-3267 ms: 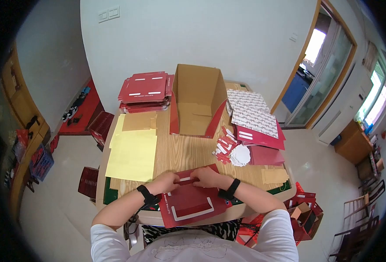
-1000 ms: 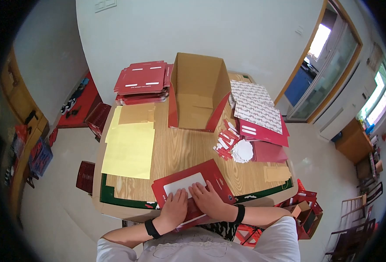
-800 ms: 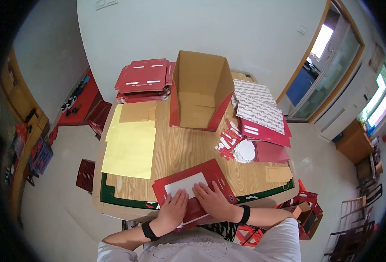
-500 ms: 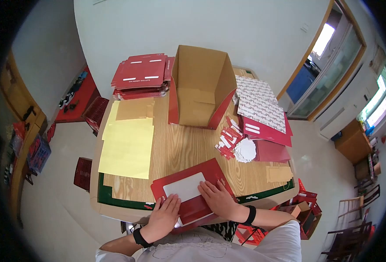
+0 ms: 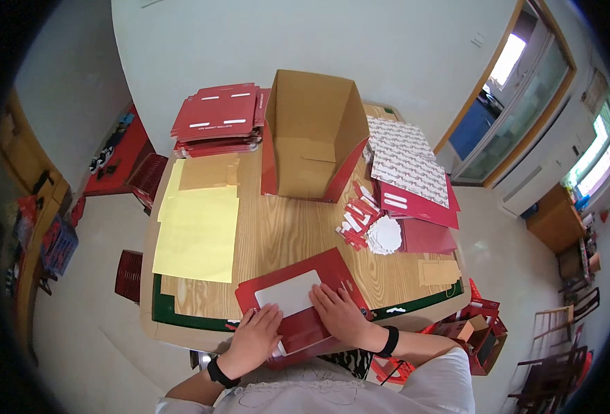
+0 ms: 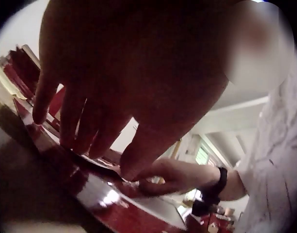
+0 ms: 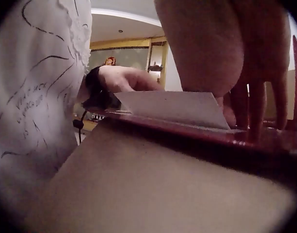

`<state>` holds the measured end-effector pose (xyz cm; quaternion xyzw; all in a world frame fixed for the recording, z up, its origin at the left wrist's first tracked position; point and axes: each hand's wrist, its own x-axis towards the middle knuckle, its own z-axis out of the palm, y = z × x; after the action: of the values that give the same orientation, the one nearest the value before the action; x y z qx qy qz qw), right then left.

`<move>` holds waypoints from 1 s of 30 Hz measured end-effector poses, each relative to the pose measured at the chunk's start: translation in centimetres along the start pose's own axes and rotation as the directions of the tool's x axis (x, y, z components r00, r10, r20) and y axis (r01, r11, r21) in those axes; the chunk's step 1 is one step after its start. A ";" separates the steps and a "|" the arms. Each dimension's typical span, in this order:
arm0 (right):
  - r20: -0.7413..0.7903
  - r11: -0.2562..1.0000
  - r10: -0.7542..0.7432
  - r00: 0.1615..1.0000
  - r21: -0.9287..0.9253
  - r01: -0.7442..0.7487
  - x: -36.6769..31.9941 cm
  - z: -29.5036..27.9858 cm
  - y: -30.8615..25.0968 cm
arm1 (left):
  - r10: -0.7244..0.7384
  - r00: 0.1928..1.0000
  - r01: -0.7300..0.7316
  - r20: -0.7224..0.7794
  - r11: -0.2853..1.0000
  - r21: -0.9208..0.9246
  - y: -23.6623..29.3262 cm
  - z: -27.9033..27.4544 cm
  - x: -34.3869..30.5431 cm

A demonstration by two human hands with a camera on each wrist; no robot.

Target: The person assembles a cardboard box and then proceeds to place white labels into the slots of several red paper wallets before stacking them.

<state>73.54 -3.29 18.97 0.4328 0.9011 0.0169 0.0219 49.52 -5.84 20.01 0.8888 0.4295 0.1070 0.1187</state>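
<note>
Table [image 5: 287, 238]: pale wood-grain top with a green mat [image 5: 180, 321] showing at the near edge.
Red card sheet [image 5: 330, 268]: lay flat at the table's near edge, partly overhanging it, white panel facing up.
Left hand [image 5: 254, 337]: lay flat, fingers straight, pressing the sheet's near left part; it gripped nothing.
Right hand [image 5: 339, 315]: lay flat, fingers spread, pressing the sheet just beside the white panel; it gripped nothing.
Cardboard box [image 5: 312, 131]: stood open at the far middle.
Red stack [image 5: 215, 127]: lay at the far left corner.
Yellow sheets [image 5: 198, 234]: lay along the left side.
Patterned sheets [image 5: 405, 162]: lay at the far right.
Room: white wall [image 5: 284, 34], pale floor [image 5: 91, 290], glazed door [image 5: 519, 103] at right.
</note>
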 end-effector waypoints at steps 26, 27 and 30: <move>-0.162 0.979 0.178 0.971 0.130 -0.158 -3.4 -0.1 -0.5 | -0.511 0.841 0.228 0.175 0.043 -0.973 -5.0 -1.4 0.0; -0.149 0.976 0.186 0.971 0.145 -0.165 -3.4 -0.2 -0.5 | -0.518 0.842 0.217 0.150 0.073 -0.973 -4.8 -1.3 0.2; -0.132 0.970 0.194 0.972 0.174 -0.170 -3.0 -0.8 -0.3 | -0.577 0.816 0.186 0.006 0.253 -0.949 -4.3 -1.0 0.9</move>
<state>75.12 -5.86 19.86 0.5116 0.8550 -0.0224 -0.0817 46.61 -2.40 19.71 0.4947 0.5123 0.4488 0.5398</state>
